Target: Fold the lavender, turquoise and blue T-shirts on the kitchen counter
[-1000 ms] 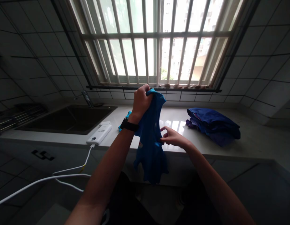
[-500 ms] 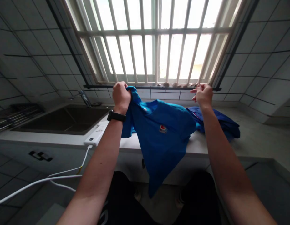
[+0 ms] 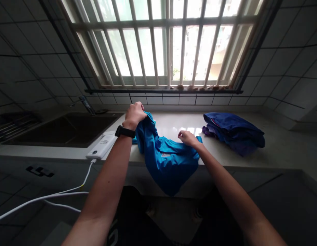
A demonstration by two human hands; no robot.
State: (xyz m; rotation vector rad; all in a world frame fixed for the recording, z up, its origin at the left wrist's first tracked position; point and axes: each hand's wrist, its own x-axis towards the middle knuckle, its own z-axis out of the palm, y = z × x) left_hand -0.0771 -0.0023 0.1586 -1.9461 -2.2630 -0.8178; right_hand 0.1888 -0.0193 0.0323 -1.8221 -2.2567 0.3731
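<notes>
A bright blue shirt (image 3: 168, 160) with a small chest emblem hangs between my hands, partly lying on the white counter (image 3: 173, 124) and drooping over its front edge. My left hand (image 3: 134, 114), with a black watch on the wrist, is closed in a fist round one bunched end of the shirt, lifted a little above the counter. My right hand (image 3: 187, 137) is lower, near the counter's front, its fingers pinched on the shirt's other end.
A pile of dark blue and purple clothes (image 3: 232, 131) lies on the counter to the right. A white power bank (image 3: 101, 147) with a white cable (image 3: 45, 198) sits left of the shirt, beside a dark sink (image 3: 68, 128) with a tap (image 3: 85, 104). A barred window is behind.
Both hands came down from a raised, spread position. My right hand moved left and down toward the counter, so the stretched shirt now sags and rests on the counter edge.
</notes>
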